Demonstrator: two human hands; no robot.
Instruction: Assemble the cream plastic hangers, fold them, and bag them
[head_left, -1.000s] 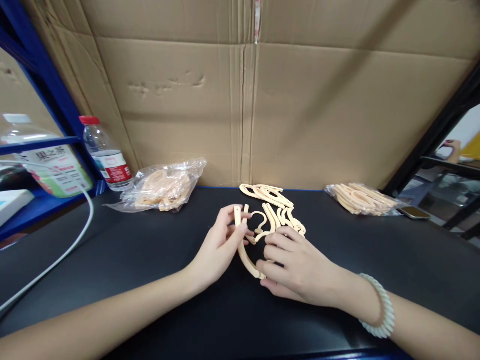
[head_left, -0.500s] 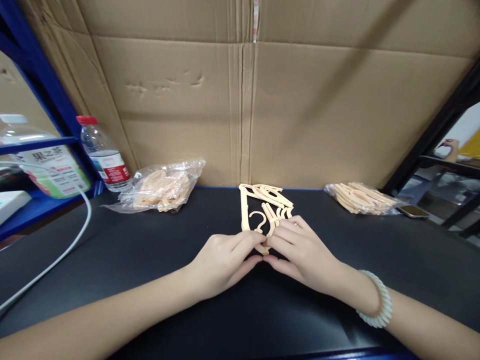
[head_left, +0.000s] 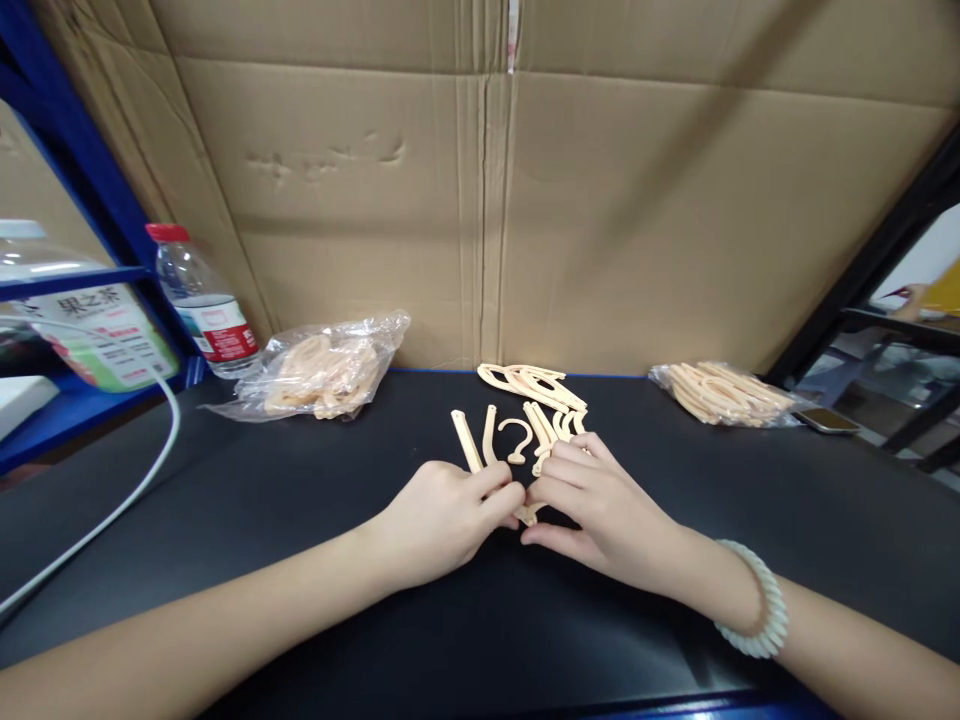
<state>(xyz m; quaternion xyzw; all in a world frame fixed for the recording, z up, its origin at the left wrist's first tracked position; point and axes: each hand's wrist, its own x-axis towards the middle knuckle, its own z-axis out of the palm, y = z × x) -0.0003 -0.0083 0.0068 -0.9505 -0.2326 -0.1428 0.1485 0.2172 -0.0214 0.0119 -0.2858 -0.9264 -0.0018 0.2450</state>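
Between my two hands is a cream plastic hanger arm piece point(head_left: 529, 514), mostly covered by fingers. My left hand point(head_left: 446, 520) is closed around one side of it, and two straight arm ends point(head_left: 466, 440) stick up beyond its knuckles; whether they belong to the same piece is hidden. On the other side my right hand point(head_left: 604, 505) pinches it with thumb and fingers. A loose hanger hook point(head_left: 517, 440) lies on the black table just past my fingertips. More loose arm pieces point(head_left: 538, 425) and hooks point(head_left: 574, 423) lie beyond my right hand.
Several hanger arms point(head_left: 532, 385) lie at the table's back edge by the cardboard wall point(head_left: 360, 220). Clear bags of hanger parts stand left point(head_left: 322, 375) and right point(head_left: 720, 393), the latter beside a phone point(head_left: 825, 420). A bottle point(head_left: 214, 320) and white cable point(head_left: 142, 490) are at left.
The hanger arm ends by my left hand have swung lower and leftward, and two separate ends now show. My left fingers have curled in more. The loose hook is in fuller view.
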